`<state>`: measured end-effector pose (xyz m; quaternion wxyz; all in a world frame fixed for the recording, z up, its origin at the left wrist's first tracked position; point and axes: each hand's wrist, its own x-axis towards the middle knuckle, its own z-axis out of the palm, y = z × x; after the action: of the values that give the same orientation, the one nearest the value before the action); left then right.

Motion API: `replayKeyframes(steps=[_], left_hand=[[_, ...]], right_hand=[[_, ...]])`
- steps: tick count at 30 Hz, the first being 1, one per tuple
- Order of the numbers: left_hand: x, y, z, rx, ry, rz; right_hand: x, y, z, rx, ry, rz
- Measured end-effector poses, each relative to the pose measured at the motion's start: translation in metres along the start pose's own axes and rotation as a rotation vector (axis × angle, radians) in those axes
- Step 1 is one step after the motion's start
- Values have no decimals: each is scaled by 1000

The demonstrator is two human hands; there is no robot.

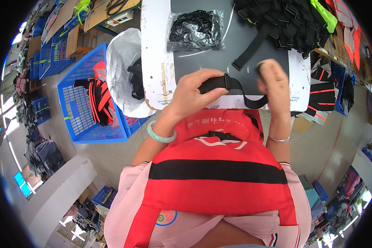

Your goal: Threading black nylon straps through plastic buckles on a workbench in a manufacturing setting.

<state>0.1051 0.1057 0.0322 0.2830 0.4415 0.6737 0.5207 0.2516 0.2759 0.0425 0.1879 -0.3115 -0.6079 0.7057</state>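
Note:
A black webbing strap [254, 103] runs in a loose loop between my two hands over the near edge of the table. My left hand [190, 89] pinches it between thumb and fingers, close to a small black slide buckle [227, 82] on the strap. On the other side my right hand [273, 78], slightly blurred, is closed around the strap's far part, with a dark end showing at its fingertips. Beyond them one strap end [246, 56] with a buckle trails from a big heap of black straps [285, 27].
A clear plastic bag of black buckles [196, 31] lies on the table's dark mat [194, 62]. Left of the table stand a white sack [124, 82] and a blue crate [80, 124] holding red-and-black pieces. More striped pieces [322, 97] lie at the right.

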Motion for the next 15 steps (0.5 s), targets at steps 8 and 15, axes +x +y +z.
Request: replayKeyframes(steps=[8, 15], left_hand=[[-9, -8, -26, 100, -175, -150], [4, 5, -13, 96, -130, -172]], right_hand=[[10, -34, -91, 393, 318, -120], [-2, -7, 3, -285, -36, -29]])
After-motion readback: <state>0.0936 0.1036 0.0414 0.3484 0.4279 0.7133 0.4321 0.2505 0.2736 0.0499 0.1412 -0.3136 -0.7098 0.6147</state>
